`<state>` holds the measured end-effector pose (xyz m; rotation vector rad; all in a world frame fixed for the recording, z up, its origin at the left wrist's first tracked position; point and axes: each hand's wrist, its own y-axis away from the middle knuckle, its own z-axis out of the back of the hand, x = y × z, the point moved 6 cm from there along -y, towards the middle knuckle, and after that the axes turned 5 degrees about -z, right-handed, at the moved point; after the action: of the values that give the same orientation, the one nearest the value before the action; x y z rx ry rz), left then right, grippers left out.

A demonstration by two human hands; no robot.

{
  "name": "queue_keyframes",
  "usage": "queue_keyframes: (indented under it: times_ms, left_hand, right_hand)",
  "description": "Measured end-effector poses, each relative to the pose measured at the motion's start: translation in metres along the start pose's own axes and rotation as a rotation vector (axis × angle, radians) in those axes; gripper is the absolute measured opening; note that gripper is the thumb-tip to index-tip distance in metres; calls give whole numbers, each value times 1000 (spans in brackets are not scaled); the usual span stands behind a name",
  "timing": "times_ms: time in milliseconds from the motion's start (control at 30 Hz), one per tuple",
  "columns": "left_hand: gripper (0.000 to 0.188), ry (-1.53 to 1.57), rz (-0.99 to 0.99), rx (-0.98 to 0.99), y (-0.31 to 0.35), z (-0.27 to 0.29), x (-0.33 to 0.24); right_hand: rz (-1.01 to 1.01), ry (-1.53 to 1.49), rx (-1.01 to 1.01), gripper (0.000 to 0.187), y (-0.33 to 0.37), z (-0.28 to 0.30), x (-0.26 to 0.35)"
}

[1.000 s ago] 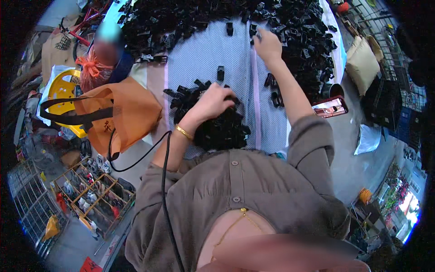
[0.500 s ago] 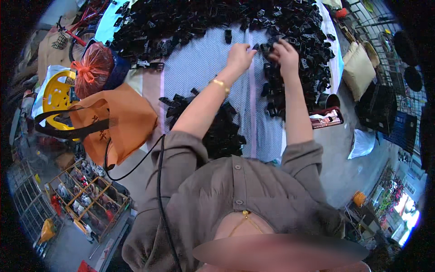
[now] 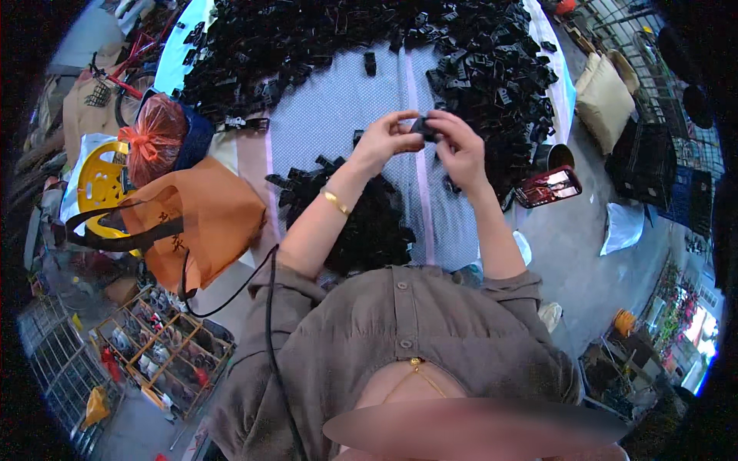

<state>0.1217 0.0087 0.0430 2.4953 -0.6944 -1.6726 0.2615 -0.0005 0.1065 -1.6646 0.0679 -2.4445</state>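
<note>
Both hands are raised over the table and meet on one small black plastic part (image 3: 425, 125). My left hand (image 3: 384, 140) pinches its left side and my right hand (image 3: 460, 144) grips its right side. A gold bangle sits on my left wrist. Below the hands lies a small heap of black parts (image 3: 361, 223) close to my body. A much larger pile of the same black parts (image 3: 369, 38) covers the far side of the pale blue table cloth (image 3: 338, 115).
An orange bag (image 3: 207, 219) with black straps lies at the table's left edge, beside a red net bag (image 3: 154, 138) and a yellow stool (image 3: 96, 184). A phone (image 3: 547, 187) and a dark cup (image 3: 550, 156) sit at the right edge. A compartment crate (image 3: 157, 349) stands lower left.
My left hand left the near heap and reached to the far pile beside my right hand. Both hands have now drawn back toward me, holding one black part between them.
</note>
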Motion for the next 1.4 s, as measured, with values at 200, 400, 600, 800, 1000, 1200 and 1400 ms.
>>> queue_keyframes:
  times_ms: [200,400,600,800,1000,1200,1400]
  left_hand:
    - [34,135,118,-80,55,13,-7]
    - [28,104,20,-27,78,19,-19]
    - [28,35,-95,-52,85,20,-22]
    - [28,30,-206,-151,98,11,-33]
    - [34,20,-192,-233,103,16,-36]
    - [28,11,-59,-278,109,17,-27]
    - [20,257,-128,-456,104,18,-21]
  right_hand:
    - [-95,-164,96,28,23,-32,24]
    - [-361,-640,188,42,36,-48,29]
    - [-263,-387,164,37,45,-46,41]
    - [90,-13,-104,32,57,-39,71]
    - [48,-63,-65,31,54,-41,66]
    - [184,116,-24,33,51,-52,76]
    - [356,237,-64,38,46,-71,68]
